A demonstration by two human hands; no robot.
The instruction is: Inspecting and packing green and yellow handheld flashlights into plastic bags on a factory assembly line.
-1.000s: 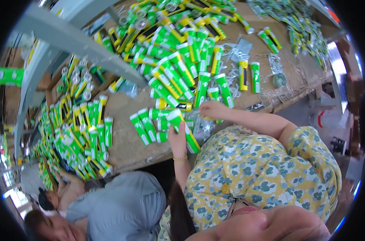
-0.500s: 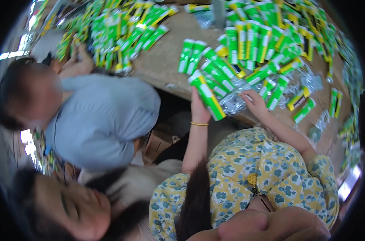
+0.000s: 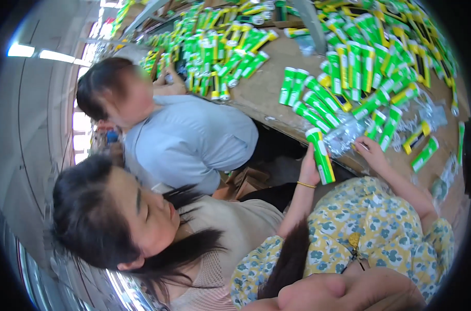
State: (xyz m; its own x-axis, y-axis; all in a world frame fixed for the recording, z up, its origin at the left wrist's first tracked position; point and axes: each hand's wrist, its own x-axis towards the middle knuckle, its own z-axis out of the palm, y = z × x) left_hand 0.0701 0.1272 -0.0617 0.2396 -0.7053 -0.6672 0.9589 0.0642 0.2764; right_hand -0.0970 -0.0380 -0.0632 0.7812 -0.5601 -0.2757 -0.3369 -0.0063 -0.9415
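Note:
My left hand, with a yellow bracelet at the wrist, is closed round a green and yellow tube with a white end. The tube tilts at the table's near edge. To its right, my right hand has its fingers pinched together; a small pale thing seems to show at the fingertips, too small to name. Crinkled transparent plastic lies between the two hands. Just beyond it, several similar green tubes rest side by side on the brown table.
A large heap of green and yellow tubes covers the table's far right; another pile lies far left. A grey post rises between them. On my left are a person in a light top and another in a blue shirt.
The whole view has swung, so the table, people and hands appear further right and lower. My left hand still holds the tube, which stands a little more upright. My right hand stays pinched.

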